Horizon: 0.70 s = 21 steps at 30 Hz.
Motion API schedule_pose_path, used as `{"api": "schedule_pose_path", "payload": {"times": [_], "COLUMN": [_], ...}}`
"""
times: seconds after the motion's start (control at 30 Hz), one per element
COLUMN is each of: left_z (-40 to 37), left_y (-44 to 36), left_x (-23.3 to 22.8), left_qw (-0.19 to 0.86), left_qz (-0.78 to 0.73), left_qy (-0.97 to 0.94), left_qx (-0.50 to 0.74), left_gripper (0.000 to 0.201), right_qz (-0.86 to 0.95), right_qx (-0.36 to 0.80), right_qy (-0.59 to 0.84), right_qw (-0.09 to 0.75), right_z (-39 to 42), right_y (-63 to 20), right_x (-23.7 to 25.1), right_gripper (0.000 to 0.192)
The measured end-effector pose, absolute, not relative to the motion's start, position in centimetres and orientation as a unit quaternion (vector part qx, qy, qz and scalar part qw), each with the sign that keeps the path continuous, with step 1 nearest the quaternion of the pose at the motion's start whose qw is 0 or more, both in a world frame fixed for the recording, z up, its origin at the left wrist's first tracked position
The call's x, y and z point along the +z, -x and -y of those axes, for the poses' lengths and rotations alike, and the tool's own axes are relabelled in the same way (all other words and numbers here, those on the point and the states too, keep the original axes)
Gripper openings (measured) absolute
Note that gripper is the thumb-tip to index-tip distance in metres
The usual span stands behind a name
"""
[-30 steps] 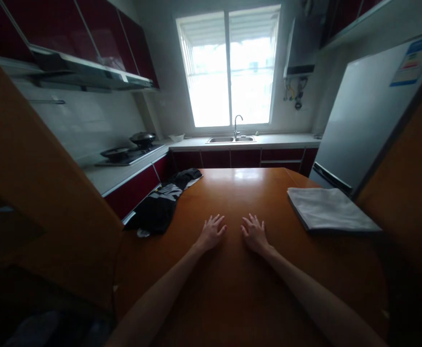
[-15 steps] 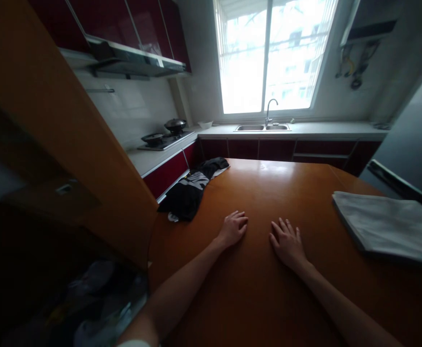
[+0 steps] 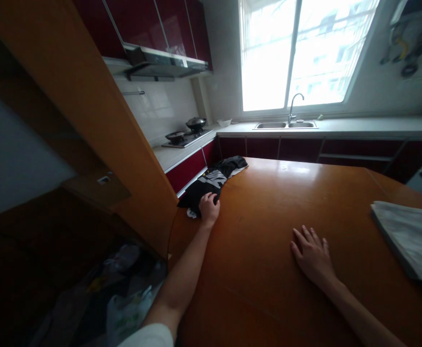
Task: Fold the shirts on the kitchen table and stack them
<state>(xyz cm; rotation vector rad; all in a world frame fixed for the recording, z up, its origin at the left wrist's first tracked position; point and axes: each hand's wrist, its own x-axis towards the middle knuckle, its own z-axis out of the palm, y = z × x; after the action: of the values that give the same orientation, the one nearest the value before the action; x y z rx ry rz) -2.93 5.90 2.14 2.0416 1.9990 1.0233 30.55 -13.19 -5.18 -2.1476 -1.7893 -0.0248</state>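
A crumpled black garment (image 3: 193,193) with grey and white patterning lies at the left edge of the brown wooden table (image 3: 261,212). My left hand (image 3: 210,209) is over its near right part. The fingers of that hand are bent, with a gap between thumb and forefinger, and dark cloth shows under them; the garment does not look lifted. My right hand (image 3: 314,255) lies flat on the tabletop with its fingers spread, holding nothing. To the right of it is a folded pale grey cloth (image 3: 411,241).
Beyond the table, a counter holds a sink (image 3: 272,125) with a tap. Pans (image 3: 196,123) stand on the stove (image 3: 187,140) at the back left. A wooden panel (image 3: 134,144) rises beside the table's left edge. Plastic bags (image 3: 127,308) lie below it.
My left hand has moved left and forward from the bare tabletop to the black garment. My right hand stays flat on the table. The view has turned left.
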Motion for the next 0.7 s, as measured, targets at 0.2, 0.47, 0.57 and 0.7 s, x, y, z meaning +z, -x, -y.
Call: {"api": "schedule_pose_path", "payload": {"times": [0.2, 0.47, 0.57, 0.7], "left_z": [-6.4, -6.9, -6.9, -6.3], "left_y": [5.4, 6.2, 5.5, 3.1], "left_x": [1.4, 1.8, 2.1, 2.1], "left_qw": [-0.026, -0.04, -0.046, -0.023], "left_qz": [-0.756, -0.721, -0.69, -0.581], "left_qy": [-0.595, -0.611, -0.631, -0.703], "left_qx": [0.272, 0.325, 0.351, 0.41], "left_gripper": [0.061, 0.036, 0.033, 0.029], "right_qz": [0.63, 0.634, 0.633, 0.632], "right_qx": [-0.012, -0.009, -0.009, -0.007], "right_qy": [0.758, 0.757, 0.757, 0.757], "right_qw": [0.168, 0.159, 0.161, 0.166], "right_z": [13.2, 13.2, 13.3, 13.3], "right_y": [-30.6, -30.6, -30.6, -30.4], "right_x": [-5.1, -5.1, -4.9, -4.6], "right_gripper": [0.063, 0.06, 0.06, 0.059]}}
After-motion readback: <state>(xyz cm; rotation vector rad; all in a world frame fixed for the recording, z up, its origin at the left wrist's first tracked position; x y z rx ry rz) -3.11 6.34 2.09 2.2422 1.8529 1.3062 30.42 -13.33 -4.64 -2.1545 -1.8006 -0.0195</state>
